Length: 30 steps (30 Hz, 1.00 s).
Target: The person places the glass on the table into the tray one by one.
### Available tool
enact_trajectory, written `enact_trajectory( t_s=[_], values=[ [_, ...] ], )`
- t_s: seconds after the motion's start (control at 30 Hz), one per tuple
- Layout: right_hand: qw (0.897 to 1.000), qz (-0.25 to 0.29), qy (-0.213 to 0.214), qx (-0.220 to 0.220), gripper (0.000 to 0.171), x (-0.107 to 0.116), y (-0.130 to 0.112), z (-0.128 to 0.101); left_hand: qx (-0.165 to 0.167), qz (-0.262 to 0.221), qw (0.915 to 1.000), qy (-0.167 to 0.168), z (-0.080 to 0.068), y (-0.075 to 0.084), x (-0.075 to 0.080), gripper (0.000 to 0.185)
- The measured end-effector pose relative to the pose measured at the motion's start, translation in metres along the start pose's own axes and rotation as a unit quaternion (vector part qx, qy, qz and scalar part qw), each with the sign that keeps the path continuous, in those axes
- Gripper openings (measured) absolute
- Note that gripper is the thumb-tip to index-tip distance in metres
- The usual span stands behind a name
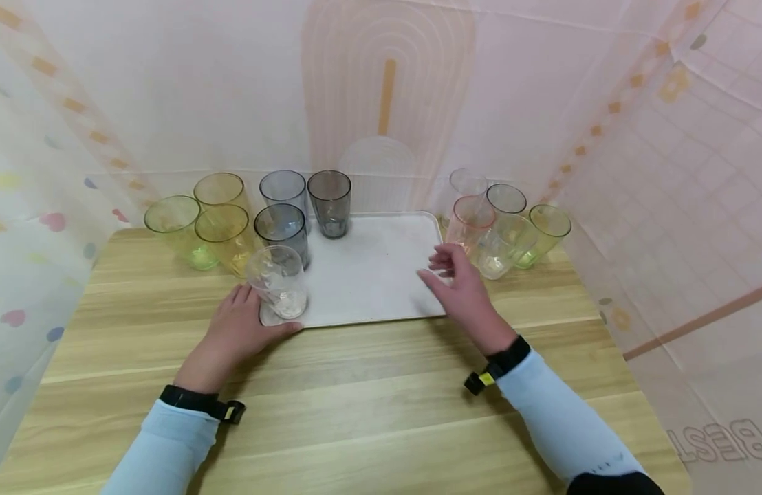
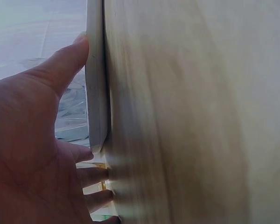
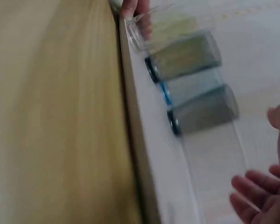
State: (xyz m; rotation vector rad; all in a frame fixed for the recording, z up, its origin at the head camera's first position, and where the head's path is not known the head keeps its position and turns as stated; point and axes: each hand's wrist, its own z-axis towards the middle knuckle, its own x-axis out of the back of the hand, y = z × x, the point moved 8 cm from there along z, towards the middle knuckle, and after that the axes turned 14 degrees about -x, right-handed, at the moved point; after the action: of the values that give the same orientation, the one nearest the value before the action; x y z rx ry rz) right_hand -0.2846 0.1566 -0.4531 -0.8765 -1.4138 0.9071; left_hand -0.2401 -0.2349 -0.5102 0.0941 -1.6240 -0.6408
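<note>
White tray [image 1: 375, 275] lies flat on the wood-grain table [image 1: 356, 412], near the backdrop. Four tumblers upright on it, all along the left half: clear tumbler [image 1: 278, 283] at front-left corner, blue-grey tumbler [image 1: 282, 237] just behind, pale blue tumbler [image 1: 283, 189] behind that, dark grey tumbler [image 1: 329, 206] beside it at the back edge. Walls see-through; I can make out only glass and thick bases inside the clear and dark grey ones. Base of the pale blue one is hidden from the head camera; right wrist view shows it between the two darker ones. Right half of tray is bare surface.

Left hand [image 1: 241, 326]: spread around the tray's front-left corner, thumb lying along the front rim, fingers fairly straight down the left side. Thumb contact with rim is plain in left wrist view. Whether the fingers also touch the clear tumbler, can't tell.

Right hand [image 1: 461, 285]: thumb and fingers well apart, loosely bent, at the tray's right edge near the pink tumbler [image 1: 470, 227]. Contact with that edge: can't tell.

Table left of tray: green tumbler [image 1: 179, 234], two amber tumblers [image 1: 226, 240]. Right of tray: pink one, two colourless tumblers [image 1: 503, 244], dark-rimmed tumbler [image 1: 506, 199], olive-green tumbler [image 1: 547, 237]. They overlap in view, so contents are hard to read.

Black bands [image 1: 511, 354] on both wrists, light blue sleeves [image 1: 563, 412]. Backdrop [image 1: 232, 89] carries an arch print.
</note>
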Motion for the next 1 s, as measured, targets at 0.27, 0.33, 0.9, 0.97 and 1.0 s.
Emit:
enact_trajectory(
  t_s=[0.27, 0.33, 0.9, 0.97, 1.0],
  values=[
    [0.985, 0.018, 0.166, -0.032, 0.034, 0.081, 0.048, -0.033, 0.001, 0.004, 1.0000, -0.004, 0.000, -0.003, -0.001, 0.136],
    [0.976, 0.027, 0.208, -0.053, 0.043, 0.098, 0.058, -0.033, 0.001, 0.003, 1.0000, -0.003, 0.000, -0.002, -0.001, 0.136],
    [0.960, 0.119, 0.201, -0.155, 0.096, 0.100, 0.101, 0.011, 0.004, 0.003, 1.0000, 0.002, -0.002, 0.001, 0.003, 0.136],
    [0.959, 0.116, 0.209, -0.150, 0.094, 0.099, 0.100, 0.013, 0.002, 0.001, 1.0000, 0.008, -0.002, 0.000, 0.003, 0.135],
    [0.959, 0.113, 0.215, -0.145, 0.091, 0.100, 0.101, 0.014, 0.002, 0.000, 0.9999, 0.013, -0.002, -0.001, 0.003, 0.135]
  ],
)
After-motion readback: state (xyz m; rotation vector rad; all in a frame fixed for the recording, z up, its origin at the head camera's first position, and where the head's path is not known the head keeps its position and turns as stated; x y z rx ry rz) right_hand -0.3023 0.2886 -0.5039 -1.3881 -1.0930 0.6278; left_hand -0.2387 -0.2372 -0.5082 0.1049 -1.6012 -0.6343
